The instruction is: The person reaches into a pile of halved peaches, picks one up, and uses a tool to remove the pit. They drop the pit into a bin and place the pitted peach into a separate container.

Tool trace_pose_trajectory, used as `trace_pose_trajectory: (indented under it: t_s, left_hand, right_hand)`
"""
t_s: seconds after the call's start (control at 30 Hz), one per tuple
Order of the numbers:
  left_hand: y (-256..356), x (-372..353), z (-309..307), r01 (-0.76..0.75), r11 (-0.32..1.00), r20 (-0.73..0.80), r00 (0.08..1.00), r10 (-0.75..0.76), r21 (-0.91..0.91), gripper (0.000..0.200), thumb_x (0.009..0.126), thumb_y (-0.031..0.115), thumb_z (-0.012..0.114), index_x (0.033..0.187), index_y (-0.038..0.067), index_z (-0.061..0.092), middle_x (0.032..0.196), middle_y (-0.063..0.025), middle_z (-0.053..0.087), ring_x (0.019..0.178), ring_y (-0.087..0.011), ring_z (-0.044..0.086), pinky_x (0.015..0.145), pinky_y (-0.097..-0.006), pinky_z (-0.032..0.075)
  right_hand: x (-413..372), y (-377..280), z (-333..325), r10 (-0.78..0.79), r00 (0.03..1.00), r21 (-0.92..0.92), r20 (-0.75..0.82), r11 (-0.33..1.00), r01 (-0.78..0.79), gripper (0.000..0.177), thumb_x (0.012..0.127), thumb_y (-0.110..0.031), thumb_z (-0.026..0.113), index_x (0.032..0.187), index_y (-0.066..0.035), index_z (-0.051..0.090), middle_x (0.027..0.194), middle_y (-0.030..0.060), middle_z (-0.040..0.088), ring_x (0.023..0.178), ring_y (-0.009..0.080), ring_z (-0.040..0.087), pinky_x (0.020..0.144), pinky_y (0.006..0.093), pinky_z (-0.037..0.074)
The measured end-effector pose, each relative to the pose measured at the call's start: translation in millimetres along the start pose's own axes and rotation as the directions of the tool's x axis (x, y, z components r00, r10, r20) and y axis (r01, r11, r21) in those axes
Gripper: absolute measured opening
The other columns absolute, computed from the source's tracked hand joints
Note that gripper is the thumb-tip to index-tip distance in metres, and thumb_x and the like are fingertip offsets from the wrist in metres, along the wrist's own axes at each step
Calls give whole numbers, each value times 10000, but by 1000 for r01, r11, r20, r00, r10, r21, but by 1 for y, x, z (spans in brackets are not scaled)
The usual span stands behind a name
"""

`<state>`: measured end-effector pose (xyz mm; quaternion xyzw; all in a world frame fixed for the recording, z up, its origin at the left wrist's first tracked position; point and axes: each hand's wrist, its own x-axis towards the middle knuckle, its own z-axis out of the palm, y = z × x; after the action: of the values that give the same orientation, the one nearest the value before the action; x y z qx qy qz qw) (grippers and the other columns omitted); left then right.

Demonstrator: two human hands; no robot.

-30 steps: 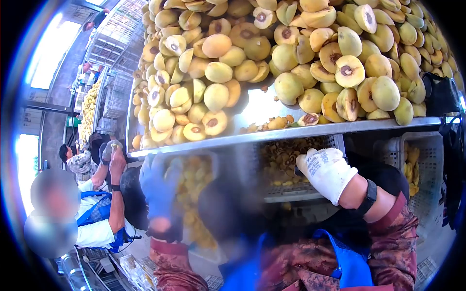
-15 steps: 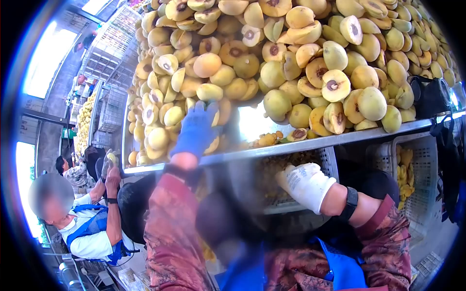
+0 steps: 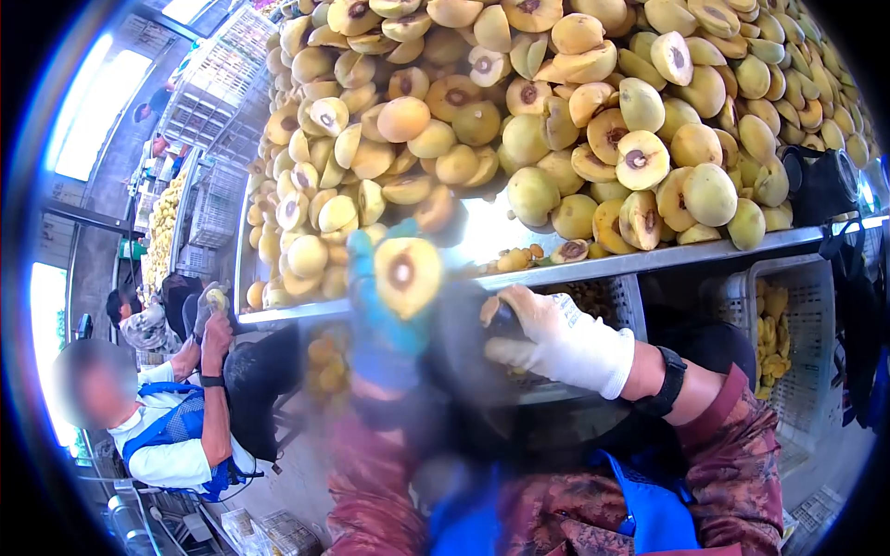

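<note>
At the tabletop's near edge [image 3: 593,271], blue-gloved left hand [image 3: 387,322], grip pinching a halved fruit [image 3: 408,280], white-gloved right hand [image 3: 567,341] to the right, grip curled by a blurred dark object [image 3: 503,321], hold impossible to tell, heaped fruit [image 3: 710,195] farther off.

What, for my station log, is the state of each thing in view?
Left hand: blue-gloved, holding a fruit half
Fruit half: cut face showing
Right hand: white-gloved, fingers curled, grip contents unclear
Fruit pile: heaped, many pieces halved
Metal table: loaded with fruit
Far-right crate: holding yellow pieces
</note>
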<state>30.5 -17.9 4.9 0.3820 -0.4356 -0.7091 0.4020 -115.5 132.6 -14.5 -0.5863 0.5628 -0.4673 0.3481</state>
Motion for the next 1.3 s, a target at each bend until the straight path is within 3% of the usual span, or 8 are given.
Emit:
trace_pose_trajectory:
  t_s: [0.17,0.37,0.6,0.67,0.73,0.97,1.1,1.3]
  left_hand:
    - [-22,-20,33,32,997,41,999,-29,-64,584,1030,438,318,1168,-62,587,1051,-124,649,916,-189,620,836,-291,516]
    - [-35,-25,32,-167,985,130,978,160,43,542,1050,370,275,1141,-73,574,1109,-144,617,985,-211,600,922,-325,481]
    - [-40,-22,36,-228,971,188,959,213,65,422,1017,341,407,1143,-29,569,1038,-98,616,938,-185,584,836,-301,483]
    - [-42,-18,28,-501,735,298,865,404,457,463,1037,338,340,1163,-52,556,1101,-130,604,961,-210,597,876,-333,491]
    - [-41,-17,25,-597,558,379,800,464,577,486,1046,338,308,1178,-66,545,1132,-145,597,975,-220,600,895,-348,493]
    - [-38,-20,29,-632,562,391,774,498,534,498,1041,347,313,1195,-77,524,1109,-140,595,976,-205,579,908,-339,470]
    - [-42,-23,32,-547,742,331,834,442,388,504,1041,351,305,1199,-76,520,1104,-141,595,975,-211,580,911,-339,465]
    - [-50,-29,23,-597,535,329,791,516,598,496,1038,349,311,1179,-76,526,1088,-157,605,955,-220,583,887,-343,463]
  right_hand:
    - [6,10,8,20,993,-123,-114,992,-34,389,865,-294,625,1039,24,483,848,255,606,833,435,604,712,481,477]
    - [6,13,13,19,987,-304,-157,950,-67,360,878,-281,609,1018,25,483,827,245,606,792,422,610,677,476,483]
    - [7,13,12,72,990,-250,-119,963,-100,350,846,-199,653,1038,18,457,837,225,571,781,414,584,655,457,464]
    - [8,9,12,27,987,-247,-160,967,-67,350,863,-252,624,987,37,472,766,250,593,758,426,606,650,478,477]
    - [8,7,12,22,983,-222,-180,973,-62,351,859,-244,628,985,43,470,755,253,589,747,430,603,640,480,475]
    - [9,9,17,40,981,-162,-192,984,-72,349,857,-229,625,992,51,466,743,257,584,731,437,598,619,485,469]
    - [6,16,25,-31,971,-172,-238,985,-10,329,867,-216,602,1005,50,469,743,252,585,734,436,595,609,476,463]
    - [2,12,30,142,969,91,-200,988,-126,332,998,-296,373,968,6,507,744,206,594,685,394,561,634,455,443]
